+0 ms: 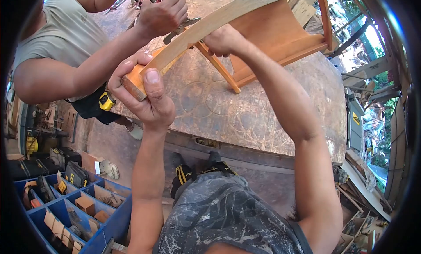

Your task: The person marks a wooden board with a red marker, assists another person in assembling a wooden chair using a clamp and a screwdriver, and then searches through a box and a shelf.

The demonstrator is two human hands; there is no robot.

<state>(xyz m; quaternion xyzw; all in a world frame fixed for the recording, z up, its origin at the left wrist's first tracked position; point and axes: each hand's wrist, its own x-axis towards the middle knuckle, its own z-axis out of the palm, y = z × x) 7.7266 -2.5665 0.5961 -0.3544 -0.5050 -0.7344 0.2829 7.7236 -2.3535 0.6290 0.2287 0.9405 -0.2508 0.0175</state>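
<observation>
A wooden chair (267, 32) with an orange-brown curved panel lies tipped on the worktable. A long, pale curved wooden rail (215, 22) runs along its near side. My left hand (147, 89) is closed around the rail's lower end, the thumb on the near face and a block-like orange wooden end (133, 81) in the palm. My right hand (223, 41) is in a fist just behind the rail, beside a slanting chair leg (219, 67); what its fingers hold is hidden. A metal clamp (180, 30) sits against the rail between my hands.
Across the corner, a co-worker's hand (164, 12) grips the clamp's upper part. A yellow tape measure (106, 101) hangs at that person's waist. The worn worktable (263, 118) spans the middle. A blue compartment box (125, 214) with wood offcuts stands lower left; boards (366, 188) lean at right.
</observation>
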